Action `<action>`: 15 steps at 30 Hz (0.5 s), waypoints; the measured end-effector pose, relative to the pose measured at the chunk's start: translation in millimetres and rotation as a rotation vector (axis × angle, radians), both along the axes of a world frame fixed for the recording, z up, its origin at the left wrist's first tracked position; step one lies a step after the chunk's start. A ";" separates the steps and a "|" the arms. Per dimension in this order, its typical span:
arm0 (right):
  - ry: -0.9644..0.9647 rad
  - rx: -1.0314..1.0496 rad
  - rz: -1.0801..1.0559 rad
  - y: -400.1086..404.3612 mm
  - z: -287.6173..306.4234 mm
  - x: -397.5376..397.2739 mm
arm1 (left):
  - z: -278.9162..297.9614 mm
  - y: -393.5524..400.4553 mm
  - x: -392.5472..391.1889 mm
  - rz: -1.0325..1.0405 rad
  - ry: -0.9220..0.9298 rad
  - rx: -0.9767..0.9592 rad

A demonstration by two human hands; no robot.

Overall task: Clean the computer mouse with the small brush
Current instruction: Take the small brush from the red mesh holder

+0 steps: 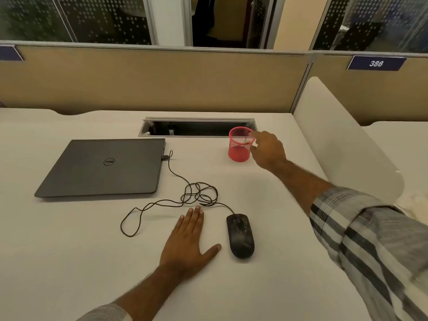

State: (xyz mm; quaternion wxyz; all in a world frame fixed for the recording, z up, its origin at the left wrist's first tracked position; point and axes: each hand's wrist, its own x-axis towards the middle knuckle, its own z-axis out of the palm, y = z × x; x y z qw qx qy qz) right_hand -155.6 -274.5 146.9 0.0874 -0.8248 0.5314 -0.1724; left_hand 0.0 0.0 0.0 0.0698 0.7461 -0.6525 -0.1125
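Your left hand (pixel 188 242) lies flat & open on the desk (pixel 69 251), just beside the mouse (pixel 240 235), which sits untouched w/ cord (pixel 185 195) tangled behind. Farther off, your right hand (pixel 268 150) reaches the red mesh cup (pixel 239 147), fingers at the rim; can't tell if it grips anything. Step looks like fetching the brush (pixel 246 140), prob. that pale bit inside. Next: pinch it, lift clear w/o tipping the cup.

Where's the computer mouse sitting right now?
In the head view, the black mouse lies on the desk near the front, just right of the flat left hand, its cable tangled behind it.
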 end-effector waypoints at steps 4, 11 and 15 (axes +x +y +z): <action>0.095 0.104 0.003 -9.6 4.6 10.4 | 0.2 0.0 0.0 0.005 -0.001 -0.018; 0.070 0.138 -0.010 -23.7 -3.0 19.5 | -0.2 0.8 0.2 -0.001 0.022 -0.029; 0.048 0.116 -0.051 -30.5 -6.4 19.4 | -0.6 0.3 -0.2 0.001 0.026 -0.020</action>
